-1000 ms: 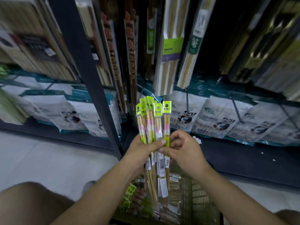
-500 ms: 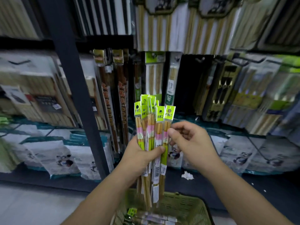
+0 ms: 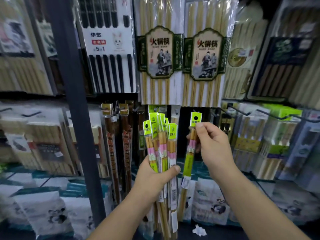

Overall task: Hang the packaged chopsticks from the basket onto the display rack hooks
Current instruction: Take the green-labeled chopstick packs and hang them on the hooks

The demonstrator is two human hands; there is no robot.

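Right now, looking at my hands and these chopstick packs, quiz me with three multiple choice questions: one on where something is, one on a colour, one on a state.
1. Where is the single pack that the right hand holds?
A. Apart from the bundle, to its right
B. Tucked inside the bundle
C. Already on a hook

2. What colour are the header cards of the bundle in the left hand?
A. Red
B. Bright green
C. Black

3. How does the left hand hold the bundle?
A. Flat on an open palm
B. Not touching it
C. Closed around it, thumb across the front

Answers: 1 A, a dark gap separates the lone pack from the bundle. 2 B, the tops are lime green, some showing a round hang hole. 3 C, the thumb presses across the packs.
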